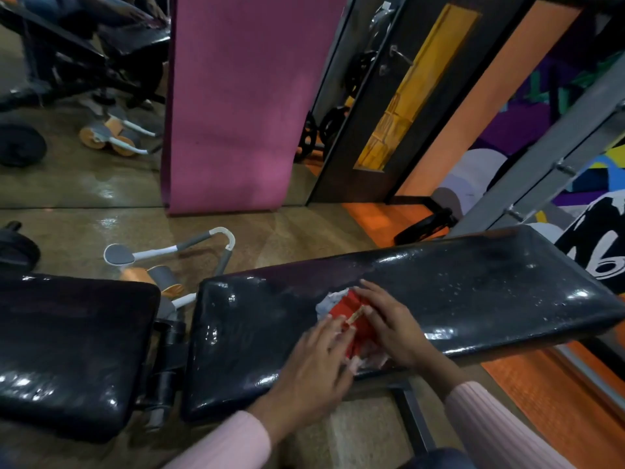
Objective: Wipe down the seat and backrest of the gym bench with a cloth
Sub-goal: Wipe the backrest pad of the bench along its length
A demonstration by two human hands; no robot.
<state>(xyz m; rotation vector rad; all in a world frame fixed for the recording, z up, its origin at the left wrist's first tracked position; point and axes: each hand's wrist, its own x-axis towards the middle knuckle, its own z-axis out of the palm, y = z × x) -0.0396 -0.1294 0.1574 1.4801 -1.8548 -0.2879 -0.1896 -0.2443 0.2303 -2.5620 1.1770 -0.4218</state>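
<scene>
A black padded gym bench fills the lower view: its seat pad (67, 346) lies at the left and its long backrest pad (473, 289) stretches to the right, glossy and speckled with droplets. A red and white cloth (348, 308) lies bunched on the backrest near its front edge. My left hand (318, 363) presses flat on the cloth's near side, fingers spread. On the cloth's right side rests my right hand (389, 319), fingers lying across the red part. Both sleeves are pink.
A pink mat (236, 106) leans against a mirror behind the bench. An orange and grey ab roller (162, 265) lies on the floor past the gap between the pads. A weight plate (422, 225) and a grey metal frame (541, 154) stand at the right.
</scene>
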